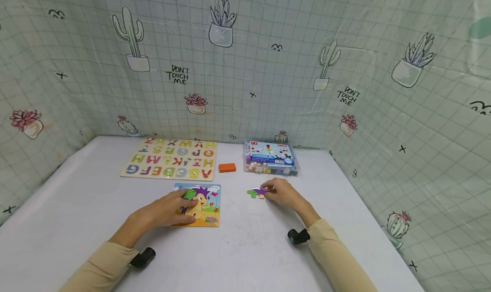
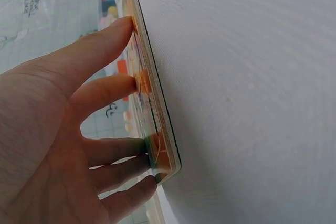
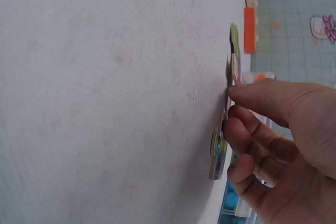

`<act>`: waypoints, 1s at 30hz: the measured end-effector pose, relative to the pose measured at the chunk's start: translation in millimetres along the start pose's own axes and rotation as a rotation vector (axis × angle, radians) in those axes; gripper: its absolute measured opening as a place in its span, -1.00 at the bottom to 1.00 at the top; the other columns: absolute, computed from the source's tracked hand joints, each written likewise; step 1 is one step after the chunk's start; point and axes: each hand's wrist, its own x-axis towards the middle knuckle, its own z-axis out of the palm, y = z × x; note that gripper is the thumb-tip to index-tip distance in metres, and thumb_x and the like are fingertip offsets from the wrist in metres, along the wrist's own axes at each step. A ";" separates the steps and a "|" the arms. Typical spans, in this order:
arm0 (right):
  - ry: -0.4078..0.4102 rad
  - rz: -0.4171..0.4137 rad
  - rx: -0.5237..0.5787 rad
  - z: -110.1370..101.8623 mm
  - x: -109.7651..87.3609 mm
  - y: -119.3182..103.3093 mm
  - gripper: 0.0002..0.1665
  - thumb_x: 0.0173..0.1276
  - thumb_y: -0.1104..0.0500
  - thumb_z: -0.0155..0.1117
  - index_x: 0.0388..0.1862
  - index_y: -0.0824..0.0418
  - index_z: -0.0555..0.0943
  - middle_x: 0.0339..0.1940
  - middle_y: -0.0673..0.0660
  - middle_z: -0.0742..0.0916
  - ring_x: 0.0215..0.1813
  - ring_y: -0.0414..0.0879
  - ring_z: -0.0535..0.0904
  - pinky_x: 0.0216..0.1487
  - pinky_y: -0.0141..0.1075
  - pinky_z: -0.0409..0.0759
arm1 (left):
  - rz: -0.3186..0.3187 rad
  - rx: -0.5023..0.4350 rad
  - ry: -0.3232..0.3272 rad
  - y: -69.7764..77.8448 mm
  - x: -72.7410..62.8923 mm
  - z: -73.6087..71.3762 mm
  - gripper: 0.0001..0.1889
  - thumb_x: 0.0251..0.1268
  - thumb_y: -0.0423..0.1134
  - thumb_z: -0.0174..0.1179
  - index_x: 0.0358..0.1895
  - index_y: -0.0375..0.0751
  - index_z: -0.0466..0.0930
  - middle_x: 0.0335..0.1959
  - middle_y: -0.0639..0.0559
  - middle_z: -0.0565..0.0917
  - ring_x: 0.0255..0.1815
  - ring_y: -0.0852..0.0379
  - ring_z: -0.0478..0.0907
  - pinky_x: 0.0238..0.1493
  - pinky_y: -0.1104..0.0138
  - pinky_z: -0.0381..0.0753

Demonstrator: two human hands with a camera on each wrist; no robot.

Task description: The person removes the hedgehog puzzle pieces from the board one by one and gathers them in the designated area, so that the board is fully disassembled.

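A jigsaw board (image 1: 212,204) with a purple-haired hedgehog picture lies on the table. My left hand (image 1: 165,210) rests on its left part, fingers spread and fingertips pressing the picture; in the left wrist view, the thumb and fingers touch the top face near the board's edge (image 2: 149,77). My right hand (image 1: 284,194) is to the right of the board, above the table. Thumb and fingers pinch a puzzle piece (image 1: 253,193) with green and purple on it. In the right wrist view, another puzzle piece (image 3: 216,156) lies below the fingertips, close to the tabletop.
Behind the board lies a wooden alphabet puzzle (image 1: 168,160) with colourful letters. An orange block (image 1: 227,168) sits to its right. Farther right stands a clear plastic box (image 1: 270,157) of coloured beads. A patterned cloth (image 1: 253,70) hangs around the white table (image 1: 245,253).
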 end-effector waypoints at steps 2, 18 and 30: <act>-0.003 0.005 0.002 -1.5 -0.7 0.4 -0.68 0.29 0.30 0.32 0.04 0.28 0.69 -0.34 0.06 0.69 -0.30 -0.17 0.48 -0.27 -0.38 0.49 | 0.002 -0.001 0.001 0.2 -0.2 -0.4 -0.38 0.23 0.16 0.28 0.27 -0.12 0.55 0.43 -0.49 0.26 0.44 -0.46 0.20 0.35 -0.30 0.28; -0.013 0.010 0.003 -3.6 -3.3 -0.5 -0.69 0.28 0.32 0.31 0.02 0.26 0.70 -0.35 0.05 0.69 -0.31 -0.18 0.49 -0.26 -0.37 0.50 | -0.015 -0.009 0.001 2.4 -3.2 0.1 -0.37 0.22 0.18 0.27 0.27 -0.10 0.55 0.43 -0.47 0.26 0.45 -0.46 0.19 0.34 -0.32 0.28; 0.002 -0.067 -0.034 -4.5 -3.2 -6.8 -0.69 0.28 0.29 0.32 0.02 0.22 0.71 -0.39 0.02 0.69 -0.34 -0.22 0.46 -0.31 -0.41 0.45 | 0.008 0.064 0.023 8.5 -3.7 1.9 -0.43 0.29 0.10 0.25 0.26 -0.14 0.56 0.41 -0.47 0.29 0.45 -0.44 0.22 0.37 -0.25 0.30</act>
